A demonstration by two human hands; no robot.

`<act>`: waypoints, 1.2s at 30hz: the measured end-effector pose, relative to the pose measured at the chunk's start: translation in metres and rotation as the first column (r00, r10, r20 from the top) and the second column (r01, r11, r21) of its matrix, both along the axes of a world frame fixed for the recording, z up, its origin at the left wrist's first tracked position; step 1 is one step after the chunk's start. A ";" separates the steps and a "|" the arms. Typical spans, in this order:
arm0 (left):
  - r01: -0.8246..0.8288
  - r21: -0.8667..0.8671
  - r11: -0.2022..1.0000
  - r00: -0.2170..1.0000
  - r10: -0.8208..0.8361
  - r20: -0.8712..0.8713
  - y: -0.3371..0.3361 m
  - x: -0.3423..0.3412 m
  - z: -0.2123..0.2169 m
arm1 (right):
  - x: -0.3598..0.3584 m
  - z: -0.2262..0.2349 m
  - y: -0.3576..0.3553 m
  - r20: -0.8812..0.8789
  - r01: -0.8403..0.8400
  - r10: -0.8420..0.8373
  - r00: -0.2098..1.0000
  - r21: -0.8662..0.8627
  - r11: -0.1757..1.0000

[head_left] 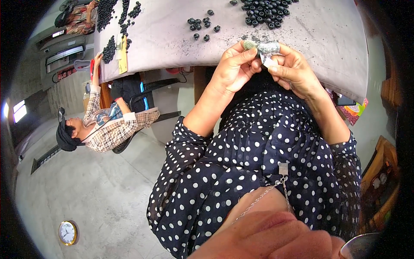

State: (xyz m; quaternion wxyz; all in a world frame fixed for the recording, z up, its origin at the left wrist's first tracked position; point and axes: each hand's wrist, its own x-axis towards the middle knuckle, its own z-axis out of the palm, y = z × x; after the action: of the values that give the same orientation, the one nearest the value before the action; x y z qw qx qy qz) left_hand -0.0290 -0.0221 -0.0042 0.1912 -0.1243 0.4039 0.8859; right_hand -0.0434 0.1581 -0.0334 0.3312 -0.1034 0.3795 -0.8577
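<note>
My left hand [235,67] and my right hand [295,71] meet just over the table's near edge. A greenish wrap covers a fingertip of the left hand, and a grey speckled wrap [269,47] covers the right index finger. My right thumb and fingers pinch a small, flat, whitish piece [267,61], blade-like in shape. The left thumb and index finger are pressed together beside it; a bit of something dark shows there, mostly hidden by fingers. Beyond the hands lie a big pile of small round black parts [265,13] with hollow tops and a smaller loose group [198,23].
Black crumbs are scattered over the light cloth on the table [164,43]. At the left, a co-worker [116,129] in a checked shirt reaches to more black parts [109,49] beside a yellow strip [123,58]. Another person is farther off. A colourful package [355,111] sits below the right edge.
</note>
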 end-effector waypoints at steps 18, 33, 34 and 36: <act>-0.777 -0.576 -0.252 0.581 -0.640 -0.504 -0.100 -0.092 0.013 | -0.011 0.002 -0.013 0.048 0.003 -0.003 0.999 -0.011 1.000; -0.542 -0.828 -0.144 0.692 -0.635 -0.343 -0.070 -0.152 0.016 | -0.030 -0.001 -0.024 0.081 -0.021 0.023 0.996 -0.034 0.999; -0.612 -0.777 -0.147 0.658 -0.640 -0.397 -0.073 -0.152 0.009 | -0.030 -0.002 -0.023 0.081 -0.016 0.018 0.997 -0.029 0.999; -0.520 -0.854 0.010 0.711 -0.548 -0.440 -0.072 -0.139 0.003 | -0.029 0.000 -0.024 0.083 0.018 -0.018 0.996 0.000 1.000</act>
State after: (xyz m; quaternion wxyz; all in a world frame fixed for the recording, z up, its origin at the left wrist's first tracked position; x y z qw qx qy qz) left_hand -0.1681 -0.0937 -0.0015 -0.1158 0.1319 0.9399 0.2929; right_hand -0.0721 0.1340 -0.0329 0.3390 -0.0646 0.3663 -0.8641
